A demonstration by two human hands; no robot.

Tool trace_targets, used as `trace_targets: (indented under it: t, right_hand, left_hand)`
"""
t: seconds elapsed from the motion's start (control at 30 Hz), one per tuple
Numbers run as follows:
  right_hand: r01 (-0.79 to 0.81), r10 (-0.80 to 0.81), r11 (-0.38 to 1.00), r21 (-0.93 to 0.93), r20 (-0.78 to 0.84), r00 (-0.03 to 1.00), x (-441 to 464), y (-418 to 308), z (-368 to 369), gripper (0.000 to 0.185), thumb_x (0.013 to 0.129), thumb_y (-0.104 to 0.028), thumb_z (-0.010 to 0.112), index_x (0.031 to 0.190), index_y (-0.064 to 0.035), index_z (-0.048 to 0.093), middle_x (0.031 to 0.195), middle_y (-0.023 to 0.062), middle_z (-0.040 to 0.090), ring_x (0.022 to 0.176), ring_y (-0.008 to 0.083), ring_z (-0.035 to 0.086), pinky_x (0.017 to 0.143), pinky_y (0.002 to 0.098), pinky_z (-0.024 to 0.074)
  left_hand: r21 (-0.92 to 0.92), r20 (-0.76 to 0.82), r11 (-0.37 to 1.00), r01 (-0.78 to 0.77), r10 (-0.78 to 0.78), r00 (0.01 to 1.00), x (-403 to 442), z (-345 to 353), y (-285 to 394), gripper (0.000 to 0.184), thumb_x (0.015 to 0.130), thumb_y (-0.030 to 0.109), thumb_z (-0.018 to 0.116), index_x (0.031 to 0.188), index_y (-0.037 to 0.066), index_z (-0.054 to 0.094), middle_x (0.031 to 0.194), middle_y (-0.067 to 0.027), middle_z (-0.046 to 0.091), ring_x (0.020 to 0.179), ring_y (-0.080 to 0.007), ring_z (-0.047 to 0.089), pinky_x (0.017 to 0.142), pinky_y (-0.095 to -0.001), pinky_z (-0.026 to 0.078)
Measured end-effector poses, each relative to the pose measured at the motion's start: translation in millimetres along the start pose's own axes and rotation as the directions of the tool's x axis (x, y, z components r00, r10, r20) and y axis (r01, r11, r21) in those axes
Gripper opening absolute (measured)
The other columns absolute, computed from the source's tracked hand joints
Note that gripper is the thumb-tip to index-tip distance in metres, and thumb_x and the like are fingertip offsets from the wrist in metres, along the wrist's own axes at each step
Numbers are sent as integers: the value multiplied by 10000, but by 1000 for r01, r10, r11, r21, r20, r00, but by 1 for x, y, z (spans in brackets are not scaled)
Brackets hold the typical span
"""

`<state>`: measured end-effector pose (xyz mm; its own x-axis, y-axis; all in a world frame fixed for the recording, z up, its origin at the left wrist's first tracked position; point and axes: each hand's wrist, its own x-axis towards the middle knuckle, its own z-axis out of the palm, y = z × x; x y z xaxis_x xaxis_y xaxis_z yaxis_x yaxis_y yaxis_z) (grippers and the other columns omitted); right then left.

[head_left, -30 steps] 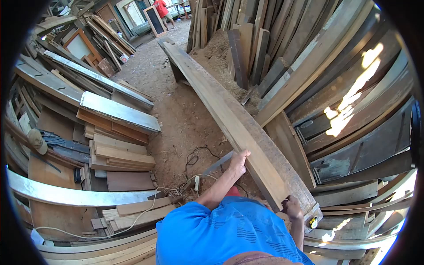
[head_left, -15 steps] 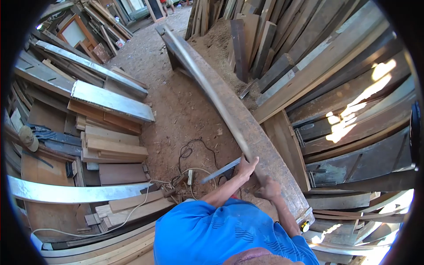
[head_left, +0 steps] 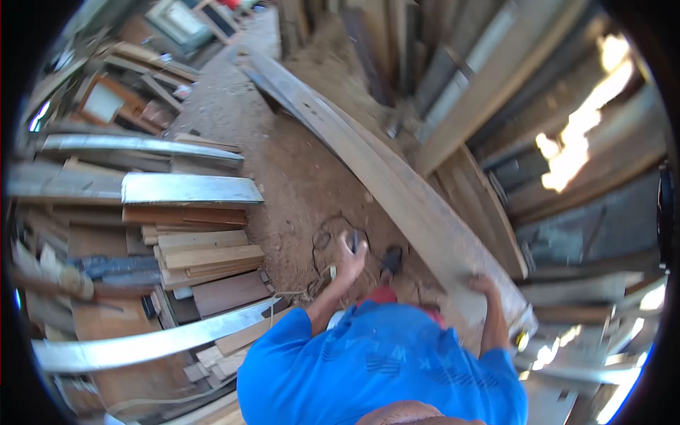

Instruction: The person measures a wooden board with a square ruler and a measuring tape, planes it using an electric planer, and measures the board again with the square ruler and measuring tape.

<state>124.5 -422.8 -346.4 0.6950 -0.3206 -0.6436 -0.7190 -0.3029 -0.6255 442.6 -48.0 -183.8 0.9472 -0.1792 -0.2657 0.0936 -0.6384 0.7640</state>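
A long wooden plank [head_left: 397, 191] lies broad face up along a worn bench board [head_left: 520, 304], running from the far left to the near right. My right hand [head_left: 486, 285] is at the near end of the plank, its fingers closed on it. Left of the plank, apart from it, my left hand [head_left: 350, 261] is raised above the dirt floor. It is closed around a slim dark bar [head_left: 355, 241], seen nearly end-on, so its full shape is hidden. A dark cord [head_left: 320, 230] lies on the ground beyond that hand.
Stacked timber [head_left: 212, 255] and a pale metallic-looking board [head_left: 191, 188] stand on the left. Upright and leaning planks [head_left: 489, 92] line the right. A yellow-and-black tape measure [head_left: 523, 340] sits by the bench's near end. A dark object [head_left: 391, 260] is near my feet.
The plank has turned from its edge onto its broad face. My left hand has let go of it and moved left with the slim bar. My right hand has shifted right along with the view.
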Motion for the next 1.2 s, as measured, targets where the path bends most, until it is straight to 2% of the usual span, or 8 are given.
trace_targets:
  t: [0.17, 0.43, 0.53, 0.63, 0.73, 0.77, 0.87, 1.2]
  right_hand:
    - [-13, -174, 900, -436, -387, 905, -44, -60, -1, 465, 814, -198, 620, 1211, 42, 643, 1109, 293, 687, 1088, 454, 653, 947, 533, 524]
    - [-18, 146, 946, 323, -375, 915, -99, -131, 22, 590, 951, -406, 602, 1327, 48, 600, 1282, 259, 654, 1235, 355, 609, 1069, 435, 468]
    - [242, 59, 105, 965, -249, 967, -105, -175, 36, 669, 1040, -515, 486, 1429, 29, 508, 1264, 226, 673, 1226, 295, 615, 1086, 435, 457]
    - [401, 162, -408, 820, -368, 916, -114, -206, 24, 646, 1057, -531, 445, 1403, 9, 520, 1252, 222, 677, 1241, 306, 602, 1107, 437, 436]
    - [647, 438, -325, 690, -497, 750, -110, -140, 32, 503, 1084, -471, 412, 1125, -5, 594, 971, 148, 730, 838, 275, 698, 785, 392, 580]
    - [641, 629, 112, 760, -553, 546, -117, -120, 28, 475, 1076, -446, 443, 1012, -4, 604, 847, 143, 701, 663, 239, 660, 620, 375, 545]
    - [-185, 667, 744, 642, -729, 154, -143, -35, 10, 495, 1029, -450, 484, 959, 23, 613, 914, 287, 678, 797, 434, 669, 744, 507, 518]
    - [-503, 597, 737, 451, -784, 172, -125, 100, 48, 430, 965, -314, 599, 1223, 28, 559, 1112, 287, 633, 1045, 460, 609, 918, 565, 481]
  left_hand:
    - [-12, -118, 934, -357, 353, 928, 42, 11, 21, 556, 911, 235, 715, 1310, -64, 470, 1167, -253, 655, 1061, -298, 683, 927, -397, 535]
    - [-205, 292, 622, -756, 776, 559, 19, 72, 155, 359, 938, 118, 671, 1256, -33, 600, 1023, -204, 702, 884, -265, 711, 808, -377, 561]
    - [-354, 582, 548, -758, 764, 280, -18, 119, 164, 398, 892, 91, 694, 1265, -24, 617, 1070, -205, 697, 975, -328, 706, 875, -405, 559]
    - [-573, 627, 416, -706, 777, -52, -69, 163, 158, 478, 815, 91, 735, 1276, 19, 632, 1185, -211, 651, 1106, -373, 642, 959, -443, 522]
    - [-580, 655, 364, -729, 740, -152, -101, 180, 156, 575, 786, 171, 775, 1322, 48, 605, 1338, -228, 546, 1233, -404, 538, 1041, -504, 444]
    - [-526, 690, 345, -778, 707, -153, -100, 190, 153, 619, 781, 198, 783, 1347, 50, 581, 1372, -228, 512, 1253, -413, 511, 1053, -518, 423]
    - [-356, 750, 282, -891, 654, -92, -73, 240, 126, 783, 762, 284, 813, 1437, 67, 481, 1423, -229, 445, 1291, -445, 445, 1085, -567, 357]
    - [-17, 968, 153, -988, 251, 22, 1, 324, 100, 537, 747, 356, 853, 1173, 77, 681, 1119, -119, 636, 1138, -330, 557, 1009, -475, 428]
